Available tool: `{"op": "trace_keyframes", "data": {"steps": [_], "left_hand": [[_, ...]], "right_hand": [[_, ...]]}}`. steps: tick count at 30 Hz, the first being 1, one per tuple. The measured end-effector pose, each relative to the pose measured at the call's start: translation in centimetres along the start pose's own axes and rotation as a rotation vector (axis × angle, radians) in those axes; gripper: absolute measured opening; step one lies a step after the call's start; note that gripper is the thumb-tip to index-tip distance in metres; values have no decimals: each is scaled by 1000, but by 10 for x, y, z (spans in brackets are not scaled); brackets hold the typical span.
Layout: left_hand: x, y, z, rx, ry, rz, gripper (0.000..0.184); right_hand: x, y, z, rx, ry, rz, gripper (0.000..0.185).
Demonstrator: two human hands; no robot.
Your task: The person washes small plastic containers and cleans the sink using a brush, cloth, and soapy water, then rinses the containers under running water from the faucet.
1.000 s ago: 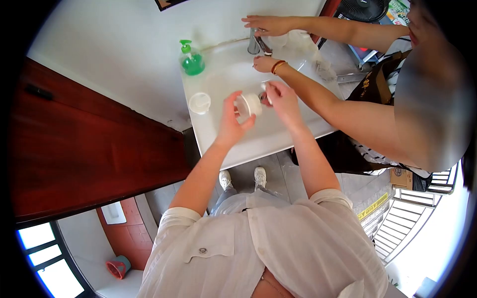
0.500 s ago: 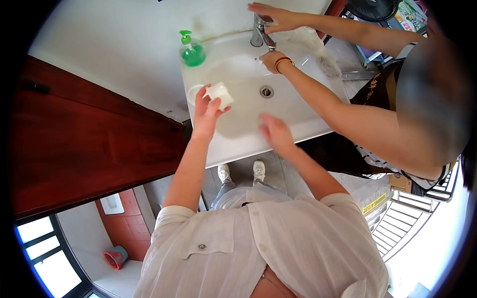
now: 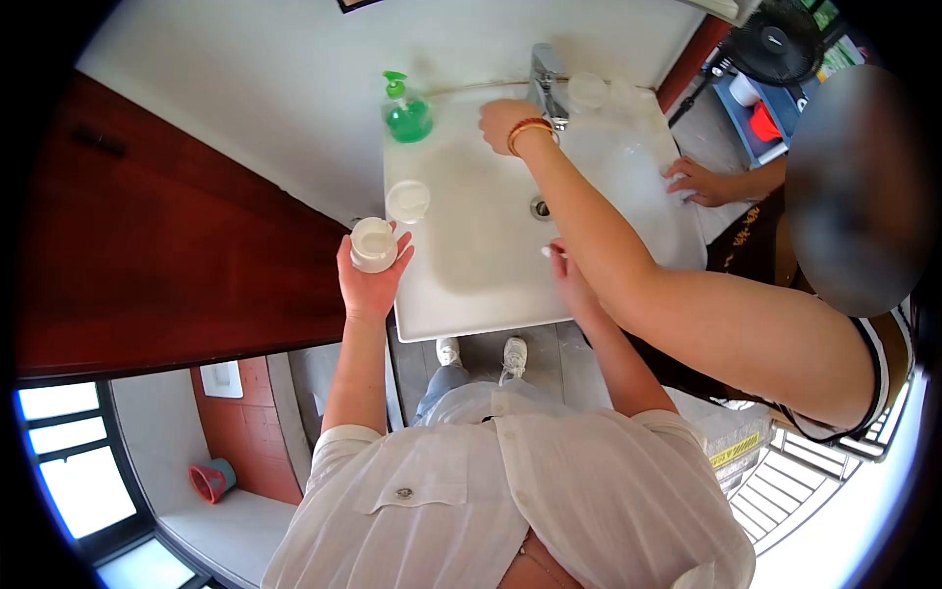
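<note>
My left hand holds an open white jar upright, just outside the sink's left edge. Its fingers wrap round the jar from below. On the sink's left rim, a little above that hand, lies a round white lid. My right hand is low over the front of the sink, partly hidden behind another person's forearm. Its fingers are closed, with a small white bit at the tips that is too small to name.
Another person's hand with bracelets reaches across in front of the faucet; their other hand is at the sink's right edge. A green soap dispenser stands at the back left corner. A red-brown door is on the left.
My left hand has brought the jar down and left, from tilted to upright. My right hand has shifted right and down. The other person's hands have left the faucet, one leftward, one to the right edge.
</note>
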State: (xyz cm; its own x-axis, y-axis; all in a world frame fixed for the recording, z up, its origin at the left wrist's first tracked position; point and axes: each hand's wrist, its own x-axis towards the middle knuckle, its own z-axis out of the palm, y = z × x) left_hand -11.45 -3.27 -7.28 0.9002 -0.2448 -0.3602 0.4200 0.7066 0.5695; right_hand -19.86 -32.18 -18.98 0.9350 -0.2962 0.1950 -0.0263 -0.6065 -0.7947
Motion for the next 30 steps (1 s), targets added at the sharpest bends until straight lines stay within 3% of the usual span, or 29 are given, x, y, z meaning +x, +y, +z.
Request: {"op": "trace_keyframes", "data": {"steps": [1, 3, 8, 11, 13, 15, 18, 20, 21, 23, 24, 27, 30], "left_hand": [[0, 2, -7, 3, 7, 15, 51], [2, 7, -20, 41, -8, 30, 51], [26, 17, -15, 174, 214, 50, 47], [54, 15, -16, 215, 93, -31, 47], [56, 13, 4, 171, 91, -93, 48], [59, 6, 27, 151, 81, -201, 49], [76, -13, 50, 284, -74, -272, 50], [87, -30, 73, 405, -168, -309, 49], [91, -44, 88, 398, -171, -320, 49], [104, -69, 105, 521, -14, -298, 62], [130, -94, 85, 632, -135, -345, 67], [159, -144, 76, 666, -176, -403, 66], [152, -157, 100, 630, -325, -499, 66]], "right_hand": [[-12, -7, 17, 182, 64, 21, 8], [3, -63, 22, 46, -8, -66, 12], [73, -135, 59, 45, -120, 150, 32], [107, -137, 65, -161, -243, 270, 40], [121, -135, 62, 203, -466, 324, 40], [142, -160, 33, 24, -470, 61, 34], [241, -238, -20, -658, -333, -502, 25], [304, -264, -33, -1099, -395, -727, 21], [308, -269, -44, -1118, -298, -818, 16], [334, -246, -24, -1183, -307, -861, 13], [330, -258, -36, -1226, -275, -921, 11], [315, -292, -63, -1275, -165, -1014, 10], [313, -299, -68, -1277, -221, -897, 8]]}}
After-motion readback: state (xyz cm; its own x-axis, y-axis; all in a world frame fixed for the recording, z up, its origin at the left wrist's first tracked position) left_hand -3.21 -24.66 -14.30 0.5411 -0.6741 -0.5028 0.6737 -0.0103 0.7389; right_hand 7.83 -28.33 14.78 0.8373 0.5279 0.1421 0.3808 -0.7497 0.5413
